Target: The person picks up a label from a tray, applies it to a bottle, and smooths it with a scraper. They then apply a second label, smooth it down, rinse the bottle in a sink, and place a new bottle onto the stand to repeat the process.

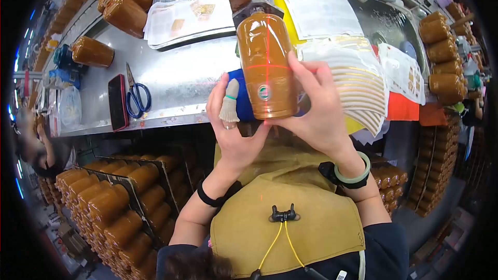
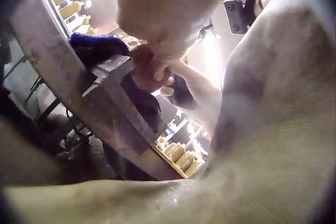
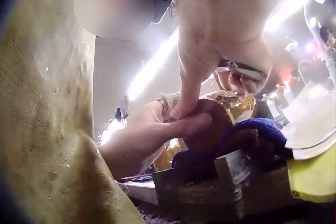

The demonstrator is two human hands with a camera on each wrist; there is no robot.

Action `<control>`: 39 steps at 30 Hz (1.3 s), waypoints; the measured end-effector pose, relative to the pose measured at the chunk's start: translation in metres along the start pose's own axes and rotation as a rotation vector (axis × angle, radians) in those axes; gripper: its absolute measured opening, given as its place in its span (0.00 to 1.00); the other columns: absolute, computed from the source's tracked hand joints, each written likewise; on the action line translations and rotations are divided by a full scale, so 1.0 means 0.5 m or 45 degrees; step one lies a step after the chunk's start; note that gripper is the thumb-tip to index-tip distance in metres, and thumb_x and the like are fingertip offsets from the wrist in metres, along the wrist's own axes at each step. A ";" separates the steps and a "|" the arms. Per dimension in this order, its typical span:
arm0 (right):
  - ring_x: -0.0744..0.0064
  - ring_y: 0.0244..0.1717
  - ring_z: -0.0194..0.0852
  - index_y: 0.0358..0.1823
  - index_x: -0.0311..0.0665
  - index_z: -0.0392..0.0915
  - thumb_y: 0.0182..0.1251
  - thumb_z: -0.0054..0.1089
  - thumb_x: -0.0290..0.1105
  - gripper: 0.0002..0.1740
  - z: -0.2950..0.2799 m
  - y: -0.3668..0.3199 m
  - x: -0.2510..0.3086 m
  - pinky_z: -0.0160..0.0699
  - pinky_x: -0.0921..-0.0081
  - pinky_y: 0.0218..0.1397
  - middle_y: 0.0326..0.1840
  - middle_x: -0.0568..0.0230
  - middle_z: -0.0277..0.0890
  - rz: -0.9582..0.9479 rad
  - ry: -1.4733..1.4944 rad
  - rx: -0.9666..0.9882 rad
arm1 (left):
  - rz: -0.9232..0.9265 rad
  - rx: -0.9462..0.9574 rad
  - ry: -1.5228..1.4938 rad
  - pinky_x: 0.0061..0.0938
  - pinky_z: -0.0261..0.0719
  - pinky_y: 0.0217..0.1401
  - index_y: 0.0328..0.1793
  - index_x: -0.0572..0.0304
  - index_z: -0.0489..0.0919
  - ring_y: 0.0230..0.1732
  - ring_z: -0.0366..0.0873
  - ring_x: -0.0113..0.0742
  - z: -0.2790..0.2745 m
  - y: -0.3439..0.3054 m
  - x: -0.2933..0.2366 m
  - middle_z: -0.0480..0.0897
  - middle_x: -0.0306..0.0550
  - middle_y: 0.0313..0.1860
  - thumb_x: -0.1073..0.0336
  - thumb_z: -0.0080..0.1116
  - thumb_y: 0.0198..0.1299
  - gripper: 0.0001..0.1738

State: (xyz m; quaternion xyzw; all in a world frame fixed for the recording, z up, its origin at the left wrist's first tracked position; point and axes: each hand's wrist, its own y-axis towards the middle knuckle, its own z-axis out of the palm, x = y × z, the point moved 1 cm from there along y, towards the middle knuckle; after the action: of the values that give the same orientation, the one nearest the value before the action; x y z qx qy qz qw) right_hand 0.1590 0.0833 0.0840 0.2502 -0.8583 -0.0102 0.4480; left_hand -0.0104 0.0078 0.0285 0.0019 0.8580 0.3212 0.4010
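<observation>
A glossy brown bottle [image 1: 270,46] lies with its neck at a dark notched holder [image 1: 239,14] and its base toward the person. Red light lines cross on its side, above a small round emblem [image 1: 264,92]. My right hand [image 1: 324,109] grips its right side near the base, thumb on the bottom edge. At the lower left, my left hand [image 1: 233,142] cups the base end, its thumb across the bottom in the right wrist view. One left finger wears a pale finger cover [image 1: 230,103]. Blue cloth [image 1: 236,78] shows beside and beneath the bottle.
White sheets with gold curved bands [image 1: 353,75] lie right of the bottle. Left on the metal table are blue-handled scissors [image 1: 136,98], a phone [image 1: 118,102] and several brown bottles [image 1: 92,52]. A tray [image 1: 218,30] stands behind. Stacked bottles [image 1: 109,202] fill a rack below left.
</observation>
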 end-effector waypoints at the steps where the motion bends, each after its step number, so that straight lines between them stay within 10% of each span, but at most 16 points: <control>1: 0.51 0.58 0.77 0.77 0.36 0.70 0.47 0.88 0.40 0.54 0.003 -0.003 -0.005 0.80 0.60 0.60 0.58 0.50 0.72 0.010 0.004 -0.009 | 0.005 0.013 -0.001 0.52 0.65 0.79 0.73 0.70 0.76 0.77 0.66 0.64 0.004 0.006 0.006 0.67 0.63 0.80 0.64 0.83 0.48 0.45; 5: 0.55 0.57 0.77 0.73 0.36 0.73 0.52 0.85 0.40 0.47 0.002 0.007 -0.010 0.79 0.62 0.61 0.58 0.52 0.73 -0.142 -0.017 -0.027 | 0.109 0.077 0.009 0.46 0.75 0.73 0.73 0.69 0.76 0.68 0.76 0.58 0.009 0.020 0.010 0.77 0.58 0.70 0.69 0.82 0.47 0.44; 11: 0.74 0.44 0.76 0.73 0.33 0.72 0.67 0.74 0.40 0.36 0.008 0.004 -0.115 0.77 0.73 0.55 0.41 0.65 0.78 0.659 0.587 0.110 | -0.012 0.130 -0.140 0.45 0.78 0.72 0.74 0.69 0.76 0.69 0.80 0.59 0.006 0.011 0.024 0.79 0.60 0.70 0.71 0.83 0.49 0.44; 24: 0.80 0.49 0.72 0.76 0.31 0.67 0.75 0.68 0.36 0.34 0.009 0.008 -0.048 0.74 0.78 0.56 0.46 0.68 0.74 0.628 0.829 0.072 | 0.175 0.106 0.047 0.47 0.77 0.72 0.70 0.63 0.82 0.71 0.77 0.59 0.014 0.002 0.018 0.75 0.62 0.74 0.70 0.83 0.47 0.40; 30: 0.81 0.51 0.75 0.68 0.32 0.74 0.79 0.58 0.26 0.19 -0.013 0.010 -0.068 0.76 0.80 0.58 0.54 0.65 0.80 0.542 1.107 -0.152 | 0.184 0.284 0.364 0.51 0.68 0.74 0.74 0.39 0.81 0.74 0.64 0.62 0.026 0.013 -0.033 0.62 0.63 0.76 0.63 0.87 0.42 0.47; 33: 0.84 0.49 0.75 0.65 0.32 0.76 0.79 0.58 0.25 0.16 -0.031 0.025 -0.084 0.78 0.82 0.55 0.53 0.66 0.81 0.398 0.921 -0.249 | 0.108 0.314 0.312 0.51 0.68 0.74 0.76 0.39 0.79 0.75 0.64 0.63 0.025 0.018 -0.042 0.62 0.61 0.76 0.62 0.87 0.43 0.49; 37: 0.86 0.48 0.74 0.64 0.34 0.77 0.78 0.60 0.24 0.16 -0.022 0.018 -0.054 0.75 0.85 0.52 0.52 0.68 0.80 0.361 0.694 -0.322 | -0.239 0.169 -0.070 0.41 0.69 0.79 0.82 0.71 0.65 0.75 0.71 0.51 0.032 0.012 0.022 0.70 0.63 0.76 0.62 0.86 0.48 0.57; 39: 0.72 0.49 0.79 0.61 0.34 0.80 0.75 0.61 0.24 0.15 0.014 0.007 -0.008 0.78 0.74 0.53 0.48 0.62 0.80 0.213 0.587 -0.279 | -0.326 0.283 -0.103 0.40 0.71 0.77 0.83 0.69 0.65 0.73 0.76 0.48 0.028 0.014 0.048 0.78 0.60 0.73 0.66 0.84 0.49 0.55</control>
State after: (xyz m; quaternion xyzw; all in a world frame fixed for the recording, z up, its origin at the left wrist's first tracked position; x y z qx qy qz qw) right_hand 0.1541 0.0869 0.0777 0.1244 -0.7450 -0.0086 0.6553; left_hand -0.0190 0.0275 0.0093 -0.0501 0.8645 0.1705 0.4701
